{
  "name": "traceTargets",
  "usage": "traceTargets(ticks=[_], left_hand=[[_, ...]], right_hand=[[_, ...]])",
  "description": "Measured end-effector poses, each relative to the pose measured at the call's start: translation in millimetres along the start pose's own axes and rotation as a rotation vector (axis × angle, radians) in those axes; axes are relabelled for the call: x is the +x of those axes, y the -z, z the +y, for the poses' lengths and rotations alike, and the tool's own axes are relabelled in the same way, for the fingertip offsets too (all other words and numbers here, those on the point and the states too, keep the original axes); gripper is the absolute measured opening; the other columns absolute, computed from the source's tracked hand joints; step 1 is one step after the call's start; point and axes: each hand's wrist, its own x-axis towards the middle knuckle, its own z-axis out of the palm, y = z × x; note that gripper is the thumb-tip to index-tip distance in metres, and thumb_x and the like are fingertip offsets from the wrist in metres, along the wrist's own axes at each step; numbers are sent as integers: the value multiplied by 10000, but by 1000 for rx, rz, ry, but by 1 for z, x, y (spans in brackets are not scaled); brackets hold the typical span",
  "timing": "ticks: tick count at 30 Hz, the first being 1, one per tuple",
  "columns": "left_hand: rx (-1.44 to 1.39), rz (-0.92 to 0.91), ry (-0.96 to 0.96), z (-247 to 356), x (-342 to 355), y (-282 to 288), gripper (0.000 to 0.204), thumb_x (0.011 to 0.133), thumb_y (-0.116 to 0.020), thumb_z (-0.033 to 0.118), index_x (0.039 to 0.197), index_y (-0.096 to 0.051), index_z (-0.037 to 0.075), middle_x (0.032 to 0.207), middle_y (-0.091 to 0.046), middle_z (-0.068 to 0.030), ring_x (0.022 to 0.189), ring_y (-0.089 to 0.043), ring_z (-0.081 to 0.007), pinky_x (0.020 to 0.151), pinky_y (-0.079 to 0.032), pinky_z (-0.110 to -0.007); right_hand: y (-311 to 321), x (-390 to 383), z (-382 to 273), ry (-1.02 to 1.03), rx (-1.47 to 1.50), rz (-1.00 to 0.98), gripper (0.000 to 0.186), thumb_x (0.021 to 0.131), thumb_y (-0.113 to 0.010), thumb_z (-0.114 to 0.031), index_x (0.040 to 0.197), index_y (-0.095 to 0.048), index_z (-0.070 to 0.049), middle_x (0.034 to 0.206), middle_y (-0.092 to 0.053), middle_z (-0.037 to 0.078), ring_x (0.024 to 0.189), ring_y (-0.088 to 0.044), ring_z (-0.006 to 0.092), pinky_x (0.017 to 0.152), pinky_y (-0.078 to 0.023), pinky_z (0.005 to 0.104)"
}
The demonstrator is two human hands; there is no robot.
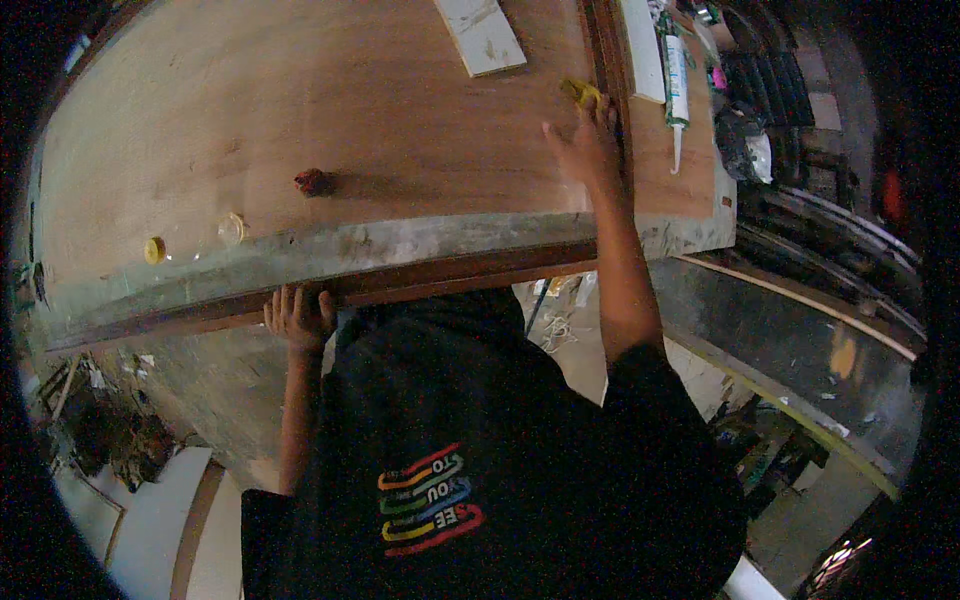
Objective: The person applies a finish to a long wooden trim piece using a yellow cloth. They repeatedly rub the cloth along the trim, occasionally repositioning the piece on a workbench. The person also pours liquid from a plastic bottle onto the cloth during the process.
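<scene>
My left hand (300, 314) rests on a long dark brown wooden strip (440, 281) along the front edge of the work table, its fingers curled over it. My right hand (588, 150) reaches far across the table, beside another dark wooden strip (608, 60) that runs away from me. Its fingertips are against a small yellow crumpled piece (579, 92), perhaps cloth or sponge; the thumb stands apart. A broad light-brown wooden board (420, 130) covers the tabletop between and beyond my hands.
A small dark red lump (314, 182), a yellow round lid (154, 250) and a clear round piece (232, 229) lie on the left. At the back is a pale board (482, 40). A sealant tube (677, 85) lies at right, beside a plastic bag (747, 145).
</scene>
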Motion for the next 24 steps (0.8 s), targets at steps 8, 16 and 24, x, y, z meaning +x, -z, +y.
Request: traceTargets(ticks=[8, 16, 24], left_hand=[[-37, -33, 14, -11, -8, -5, 332, 889, -691, 429, 968, -725, 109, 1038, -718, -159, 983, -676, -391, 881, -492, -533], [-71, -167, 118, 1, -1, 4, 309, 898, -683, 424, 950, -733, 124, 1028, -726, -145, 979, -679, -376, 883, -492, -508], [5, -43, 24, 1, -3, -1, 288, 908, -680, 414, 932, -736, 133, 1045, -723, -139, 974, -675, -358, 860, -486, -496]], right_hand=[[-8, 76, -17, -172, 0, 39, 977, 925, -640, -600, 1537, -321, 91, 1625, -229, 347, 1504, -247, 521, 1202, -318, 553], [-9, -73, -18, -286, 67, 168, 605, 861, -752, -331, 1404, -604, -108, 1445, -530, 231, 1295, -512, 466, 1094, -416, 566], [39, -188, 3, -556, -145, 175, 248, 881, -750, -299, 1070, -811, -151, 1448, -551, 173, 1334, -476, 398, 1138, -339, 545]])
